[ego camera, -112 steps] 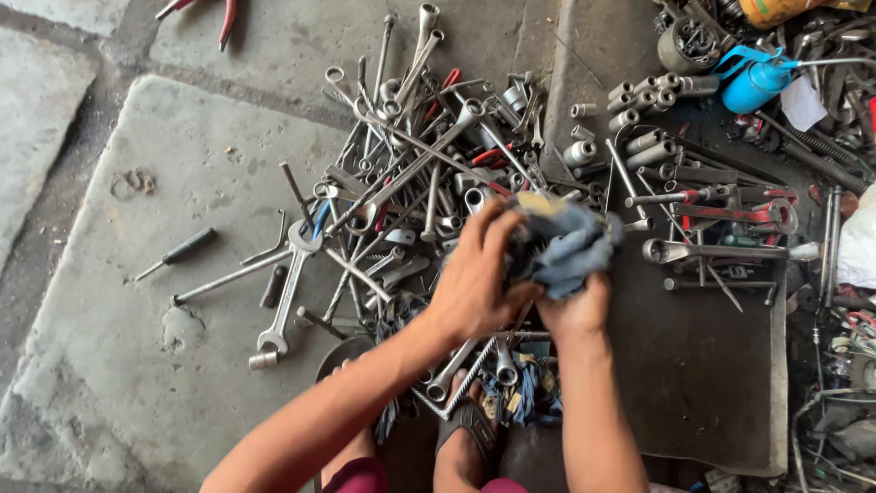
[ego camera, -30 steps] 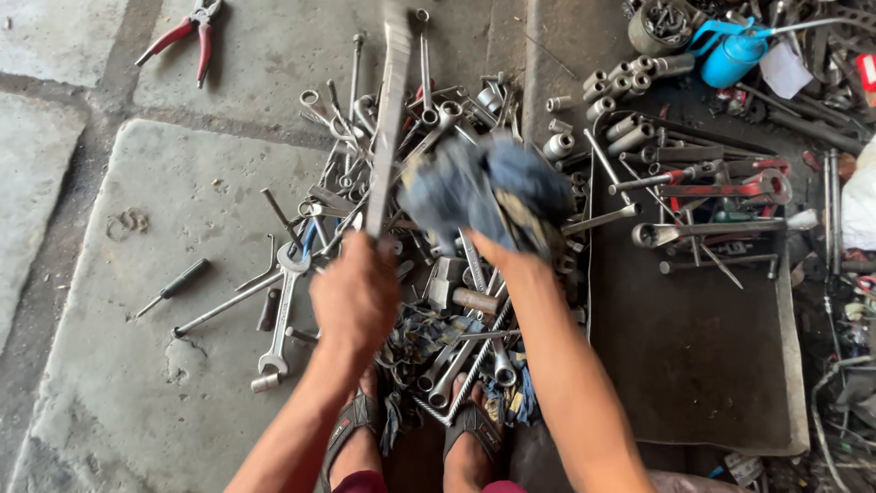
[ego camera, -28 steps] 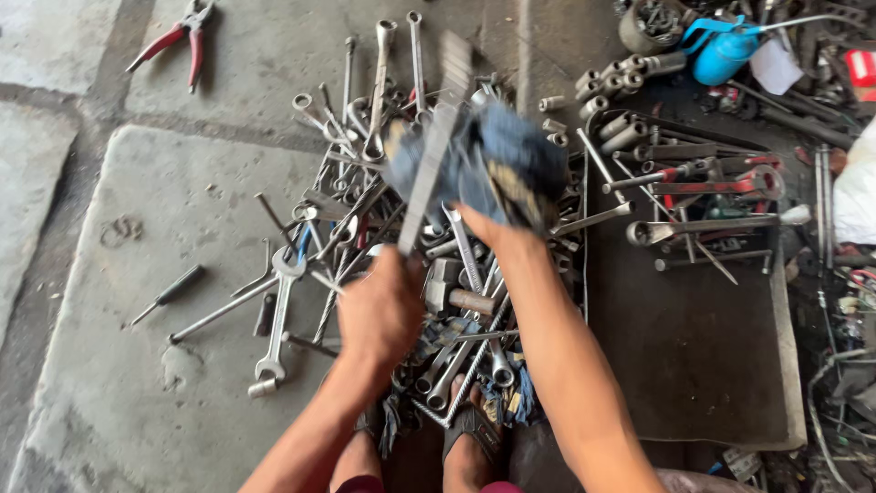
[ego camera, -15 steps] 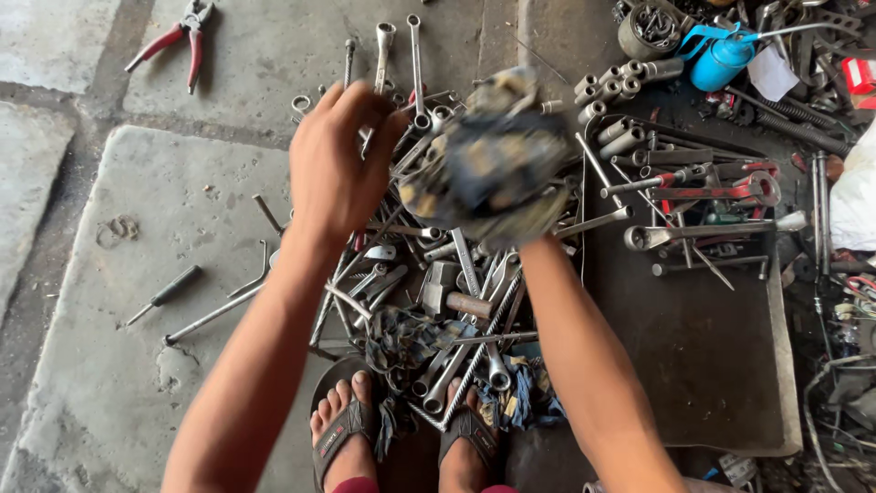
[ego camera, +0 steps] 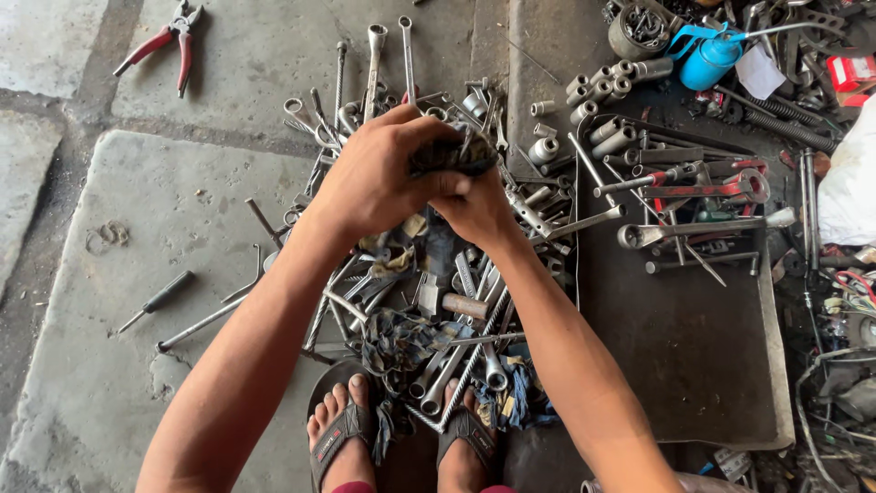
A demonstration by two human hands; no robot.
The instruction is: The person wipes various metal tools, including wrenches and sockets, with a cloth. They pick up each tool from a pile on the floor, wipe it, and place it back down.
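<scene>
We note one package: a small red box (ego camera: 856, 71) with a pale printed panel, lying at the far right edge among dark parts. Just left of it, a white paper slip (ego camera: 754, 71), roughly rectangular, rests beside the blue oil can (ego camera: 707, 62). No signs or screens appear.

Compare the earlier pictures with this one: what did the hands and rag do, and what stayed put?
The left hand, which held a long tool a second ago, let it go and joined the right hand on the rag, now bunched between both. The spanner pile, pliers and tray lie unchanged.
</scene>
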